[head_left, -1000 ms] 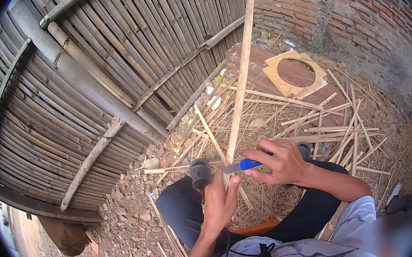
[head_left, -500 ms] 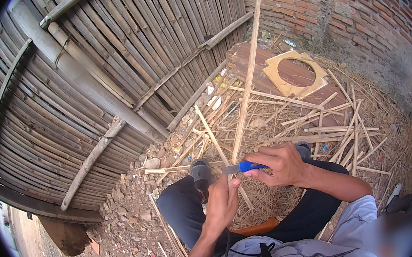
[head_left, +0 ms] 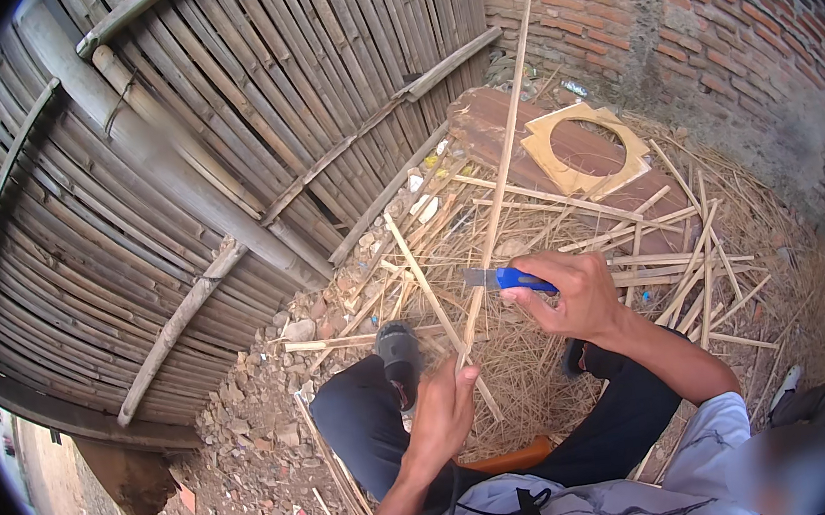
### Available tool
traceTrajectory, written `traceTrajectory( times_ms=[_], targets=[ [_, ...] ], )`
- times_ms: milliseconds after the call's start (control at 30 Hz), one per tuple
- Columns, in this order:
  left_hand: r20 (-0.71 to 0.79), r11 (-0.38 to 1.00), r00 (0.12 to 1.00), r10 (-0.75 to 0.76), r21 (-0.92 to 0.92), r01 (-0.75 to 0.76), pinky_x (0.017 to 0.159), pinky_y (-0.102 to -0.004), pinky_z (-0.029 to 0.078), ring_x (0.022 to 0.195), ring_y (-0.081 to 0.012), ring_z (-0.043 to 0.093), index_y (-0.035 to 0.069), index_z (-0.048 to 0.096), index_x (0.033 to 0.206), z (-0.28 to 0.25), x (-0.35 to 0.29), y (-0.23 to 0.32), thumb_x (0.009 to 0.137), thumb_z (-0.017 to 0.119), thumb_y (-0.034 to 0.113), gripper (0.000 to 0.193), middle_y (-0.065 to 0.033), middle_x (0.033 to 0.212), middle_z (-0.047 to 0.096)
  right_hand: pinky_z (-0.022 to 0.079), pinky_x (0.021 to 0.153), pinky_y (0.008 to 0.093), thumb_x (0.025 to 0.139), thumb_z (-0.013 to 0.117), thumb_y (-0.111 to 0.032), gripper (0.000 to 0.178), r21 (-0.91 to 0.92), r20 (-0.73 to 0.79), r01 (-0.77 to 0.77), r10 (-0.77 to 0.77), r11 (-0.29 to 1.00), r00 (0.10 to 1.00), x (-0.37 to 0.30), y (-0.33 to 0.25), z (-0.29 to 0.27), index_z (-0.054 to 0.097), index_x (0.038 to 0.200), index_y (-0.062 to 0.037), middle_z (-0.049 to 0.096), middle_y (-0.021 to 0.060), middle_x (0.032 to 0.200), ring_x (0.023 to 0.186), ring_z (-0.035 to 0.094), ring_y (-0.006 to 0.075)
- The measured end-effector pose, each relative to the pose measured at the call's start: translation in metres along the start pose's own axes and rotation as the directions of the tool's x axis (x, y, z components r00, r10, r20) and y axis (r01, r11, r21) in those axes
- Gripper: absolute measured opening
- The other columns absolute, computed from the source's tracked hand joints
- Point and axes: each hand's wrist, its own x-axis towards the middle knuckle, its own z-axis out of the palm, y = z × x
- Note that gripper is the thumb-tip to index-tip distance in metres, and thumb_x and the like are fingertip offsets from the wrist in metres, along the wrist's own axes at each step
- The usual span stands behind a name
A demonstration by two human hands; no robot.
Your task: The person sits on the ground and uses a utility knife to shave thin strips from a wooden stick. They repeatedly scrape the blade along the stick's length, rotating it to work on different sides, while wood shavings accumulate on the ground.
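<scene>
The left hand [head_left: 442, 410] is closed around the low end of a long bamboo stick [head_left: 500, 153]. The fingers [head_left: 465, 373] wrap tight on it, just above the person's knees. From there the stick runs up and away, leaning a little to the right, all the way past the brick wall [head_left: 711, 35] at the top of the view.

The right hand [head_left: 572, 293] is shut around a knife with a blue handle [head_left: 523, 279]. The grey blade pointing left lies across the stick and touches it (a little way above the left hand). So the stick goes up and down the view, and the blade goes sideways, making a cross. The left hand is the nearer one to the stick's low end; the right hand sits just to the right of the stick.

All around lie thin bamboo strips [head_left: 630, 225] and pale shavings on the ground. A cut cardboard frame [head_left: 547, 148] rests on a brown board further back. A bamboo fence [head_left: 218, 127] stands on the left.
</scene>
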Motion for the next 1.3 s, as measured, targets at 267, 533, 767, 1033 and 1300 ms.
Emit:
traceTrajectory(
  times_ms=[267, 533, 767, 1033, 1300],
  targets=[
    [0.051, 0.995, 0.994, -0.092, 0.042, 0.09, 0.062, -0.0476, 0.048, 0.063, -0.0463, 0.058, -0.007, 0.062, 0.116, -0.006, -0.017, -0.011, 0.118, 0.053, 0.031, 0.04, -0.0262, 0.068, 0.057, 0.055, 0.056, 0.0383, 0.096, 0.084, -0.033, 0.031, -0.057, -0.068, -0.115, 0.111, 0.992, 0.991, 0.009, 0.034, -0.015, 0.081, 0.107, -0.0037, 0.08, 0.0126, 0.084, 0.062, 0.074, 0.0284],
    [0.164, 0.993, 0.982, -0.092, 0.088, 0.078, 0.061, -0.0447, 0.047, 0.059, -0.0336, 0.052, -0.005, 0.065, 0.105, -0.034, -0.033, -0.036, 0.118, 0.054, 0.033, 0.042, -0.0182, 0.065, 0.052, 0.049, 0.06, 0.0334, 0.104, 0.076, -0.034, 0.037, 0.005, -0.239, -0.366, 0.356, 0.931, 0.903, 0.023, 0.099, -0.046, 0.08, 0.117, 0.0005, 0.075, 0.0138, 0.078, 0.064, 0.067, 0.0181],
    [0.213, 0.978, 0.968, -0.134, -0.13, 0.165, 0.059, -0.0381, 0.045, 0.058, -0.0183, 0.053, -0.002, 0.065, 0.095, -0.03, -0.018, -0.052, 0.122, 0.038, 0.043, 0.059, -0.0067, 0.065, 0.053, 0.05, 0.061, 0.0339, 0.108, 0.07, -0.04, 0.041, 0.075, -0.095, -0.318, 0.324, 0.945, 0.941, 0.019, 0.055, -0.037, 0.076, 0.118, -0.0006, 0.075, 0.01, 0.083, 0.066, 0.068, 0.0199],
    [0.271, 0.88, 0.962, -0.032, -0.449, 0.156, 0.056, -0.0283, 0.04, 0.059, -0.0082, 0.047, 0.001, 0.065, 0.095, -0.01, 0.012, -0.041, 0.122, 0.035, 0.05, 0.063, 0.002, 0.067, 0.05, 0.053, 0.049, 0.0392, 0.103, 0.074, -0.046, 0.035, 0.088, 0.159, 0.068, -0.081, 0.994, 0.984, -0.018, -0.001, 0.02, 0.077, 0.11, -0.011, 0.075, 0.0067, 0.08, 0.058, 0.072, 0.0265],
    [0.244, 0.883, 0.967, 0.069, -0.466, 0.054, 0.051, -0.0273, 0.04, 0.053, -0.0076, 0.049, 0.001, 0.065, 0.102, -0.007, 0.017, -0.029, 0.121, 0.045, 0.04, 0.047, 0.0025, 0.063, 0.049, 0.056, 0.053, 0.038, 0.097, 0.081, -0.04, 0.032, 0.045, 0.233, 0.069, -0.077, 0.997, 0.969, -0.015, -0.016, 0.018, 0.078, 0.105, -0.0087, 0.076, 0.0069, 0.082, 0.061, 0.073, 0.0271]
  ],
)
